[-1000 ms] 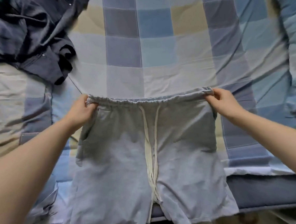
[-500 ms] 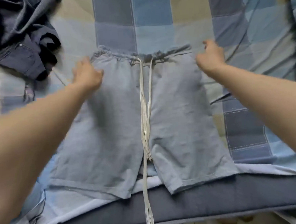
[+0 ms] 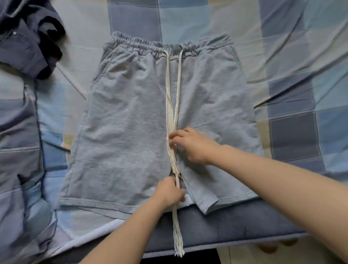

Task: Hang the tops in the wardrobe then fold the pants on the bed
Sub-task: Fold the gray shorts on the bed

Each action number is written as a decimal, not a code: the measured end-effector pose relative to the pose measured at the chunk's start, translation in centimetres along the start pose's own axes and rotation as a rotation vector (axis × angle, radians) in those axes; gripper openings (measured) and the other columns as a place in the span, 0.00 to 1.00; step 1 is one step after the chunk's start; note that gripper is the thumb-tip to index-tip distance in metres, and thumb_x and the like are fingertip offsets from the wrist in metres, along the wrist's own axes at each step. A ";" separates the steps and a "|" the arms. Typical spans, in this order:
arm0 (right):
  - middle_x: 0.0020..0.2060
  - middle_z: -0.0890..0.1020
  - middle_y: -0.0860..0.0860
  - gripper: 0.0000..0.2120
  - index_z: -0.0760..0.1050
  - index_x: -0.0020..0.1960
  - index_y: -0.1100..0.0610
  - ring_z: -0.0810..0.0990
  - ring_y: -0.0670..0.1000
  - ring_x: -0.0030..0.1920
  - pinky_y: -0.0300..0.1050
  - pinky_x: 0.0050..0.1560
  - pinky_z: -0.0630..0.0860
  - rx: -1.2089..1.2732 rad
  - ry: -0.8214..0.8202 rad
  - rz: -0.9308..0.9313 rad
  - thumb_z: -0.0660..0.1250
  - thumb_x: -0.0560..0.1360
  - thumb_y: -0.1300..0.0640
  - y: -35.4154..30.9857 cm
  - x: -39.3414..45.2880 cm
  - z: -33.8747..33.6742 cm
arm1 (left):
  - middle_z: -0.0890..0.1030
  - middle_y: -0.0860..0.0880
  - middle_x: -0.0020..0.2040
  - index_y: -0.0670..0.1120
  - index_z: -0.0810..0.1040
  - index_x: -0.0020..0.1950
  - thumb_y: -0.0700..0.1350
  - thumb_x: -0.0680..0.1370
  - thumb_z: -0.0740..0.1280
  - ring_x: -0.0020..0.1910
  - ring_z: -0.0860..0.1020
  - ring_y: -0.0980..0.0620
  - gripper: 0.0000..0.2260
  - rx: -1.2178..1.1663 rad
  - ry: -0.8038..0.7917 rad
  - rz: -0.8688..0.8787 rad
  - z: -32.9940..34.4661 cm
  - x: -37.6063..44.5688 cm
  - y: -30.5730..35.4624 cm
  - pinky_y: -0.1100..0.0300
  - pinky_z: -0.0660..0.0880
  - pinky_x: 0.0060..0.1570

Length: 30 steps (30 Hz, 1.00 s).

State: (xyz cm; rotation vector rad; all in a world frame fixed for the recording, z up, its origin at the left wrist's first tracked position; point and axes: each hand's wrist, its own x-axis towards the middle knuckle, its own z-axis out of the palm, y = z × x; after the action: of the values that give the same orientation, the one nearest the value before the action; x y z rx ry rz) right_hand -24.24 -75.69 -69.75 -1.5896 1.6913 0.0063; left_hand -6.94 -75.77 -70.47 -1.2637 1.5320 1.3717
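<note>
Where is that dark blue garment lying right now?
The dark blue garment lies crumpled in the head view's top-left corner on the checked bedsheet, left of the grey shorts.

A checked bedsheet (image 3: 285, 35) in blue, grey and beige squares is spread, creased, across most of the view. Just below the bedsheet's near edge, a dark blue mattress side (image 3: 244, 225) is seen running left to right. Below the mattress side, a strip of pale floor (image 3: 246, 259) is glimpsed. Soft, even light is cast over the bedsheet.
</note>
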 end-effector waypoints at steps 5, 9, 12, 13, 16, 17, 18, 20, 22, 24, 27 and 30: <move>0.71 0.65 0.47 0.26 0.68 0.69 0.52 0.65 0.55 0.65 0.50 0.61 0.70 -0.018 0.023 -0.007 0.60 0.73 0.66 0.1 -0.5 0.9 | 0.82 0.45 0.33 0.40 0.75 0.42 0.33 0.75 0.65 0.29 0.78 0.51 0.04 -0.170 -0.295 0.079 -1.0 -2.4 -0.7 0.61 0.78 0.33; 0.70 0.67 0.50 0.26 0.68 0.70 0.53 0.66 0.55 0.67 0.53 0.66 0.67 0.083 0.023 0.050 0.62 0.72 0.64 0.1 -1.8 1.6 | 0.84 0.47 0.36 0.42 0.79 0.45 0.40 0.75 0.70 0.33 0.79 0.55 0.02 -0.029 -0.395 0.113 -7.3 -4.0 -0.5 0.68 0.66 0.27; 0.68 0.68 0.49 0.28 0.64 0.72 0.52 0.65 0.54 0.67 0.53 0.66 0.67 0.060 -0.004 0.081 0.61 0.73 0.63 -0.2 -2.7 2.1 | 0.85 0.49 0.39 0.43 0.82 0.48 0.41 0.75 0.71 0.33 0.79 0.57 0.04 0.154 -0.403 0.090 -12.7 -4.9 1.2 0.66 0.62 0.29; 0.68 0.69 0.49 0.30 0.61 0.74 0.51 0.65 0.54 0.66 0.52 0.66 0.67 0.063 0.004 0.099 0.61 0.73 0.63 -0.4 -2.8 2.3 | 0.85 0.50 0.39 0.43 0.82 0.50 0.41 0.74 0.72 0.32 0.80 0.58 0.06 0.220 -0.404 0.083 -14.3 -5.1 2.3 0.66 0.62 0.28; 0.67 0.71 0.51 0.40 0.48 0.78 0.50 0.65 0.53 0.66 0.50 0.66 0.66 0.140 0.027 0.164 0.61 0.71 0.64 -0.8 -3.4 3.1 | 0.86 0.53 0.40 0.48 0.83 0.53 0.42 0.73 0.74 0.31 0.81 0.58 0.09 0.539 -0.351 0.114 -18.6 -5.2 7.1 0.66 0.70 0.31; 0.67 0.71 0.52 0.42 0.45 0.78 0.50 0.65 0.53 0.67 0.50 0.68 0.65 0.158 0.034 0.171 0.61 0.70 0.64 -0.9 -3.6 3.3 | 0.86 0.53 0.40 0.49 0.83 0.53 0.42 0.73 0.74 0.31 0.81 0.58 0.10 0.668 -0.287 0.139 -19.8 -4.9 8.9 0.65 0.72 0.34; 0.67 0.71 0.53 0.43 0.43 0.78 0.50 0.64 0.54 0.67 0.50 0.69 0.64 0.175 0.045 0.183 0.61 0.70 0.63 -0.9 -3.8 3.4 | 0.85 0.52 0.40 0.49 0.83 0.54 0.41 0.73 0.74 0.32 0.80 0.57 0.11 0.802 -0.188 0.176 -20.8 -4.4 10.7 0.63 0.73 0.36; 0.64 0.70 0.55 0.42 0.42 0.78 0.51 0.63 0.55 0.66 0.51 0.70 0.61 0.206 0.079 0.216 0.62 0.71 0.61 -1.0 -4.1 3.7 | 0.84 0.49 0.44 0.47 0.83 0.56 0.38 0.75 0.71 0.39 0.79 0.52 0.11 1.013 0.090 0.298 -21.9 -2.8 13.8 0.59 0.75 0.41; 0.63 0.69 0.56 0.40 0.45 0.77 0.54 0.61 0.56 0.67 0.51 0.71 0.57 0.233 0.126 0.226 0.62 0.71 0.60 -1.3 -4.3 4.1 | 0.83 0.45 0.51 0.46 0.83 0.57 0.37 0.78 0.66 0.49 0.79 0.45 0.11 1.050 0.358 0.495 -22.1 -0.8 16.4 0.52 0.76 0.52; 0.66 0.68 0.55 0.38 0.49 0.77 0.55 0.60 0.56 0.69 0.52 0.73 0.55 0.257 0.146 0.218 0.62 0.70 0.61 -1.9 -4.5 4.6 | 0.81 0.42 0.56 0.46 0.82 0.59 0.36 0.79 0.62 0.57 0.76 0.40 0.13 1.089 0.516 0.683 -21.5 1.3 17.8 0.48 0.73 0.57; 0.70 0.65 0.53 0.37 0.54 0.76 0.55 0.57 0.57 0.71 0.53 0.73 0.54 0.250 0.149 0.198 0.62 0.69 0.61 -2.6 -4.4 5.2 | 0.75 0.43 0.66 0.45 0.78 0.65 0.38 0.80 0.60 0.71 0.66 0.44 0.15 1.245 0.591 0.753 -19.3 4.5 17.9 0.49 0.62 0.68; 0.73 0.62 0.52 0.36 0.55 0.76 0.55 0.55 0.57 0.73 0.54 0.74 0.52 0.228 0.156 0.198 0.62 0.70 0.60 -2.8 -4.4 5.5 | 0.56 0.45 0.79 0.49 0.64 0.76 0.44 0.82 0.57 0.79 0.47 0.46 0.21 1.087 0.458 0.537 -16.1 6.8 16.0 0.41 0.47 0.75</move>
State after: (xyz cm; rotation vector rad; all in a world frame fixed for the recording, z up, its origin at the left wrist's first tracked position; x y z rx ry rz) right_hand -19.44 -69.83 -69.71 -1.2777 1.8907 -0.2083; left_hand -22.52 -93.61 -69.45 -0.4705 2.5301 0.2906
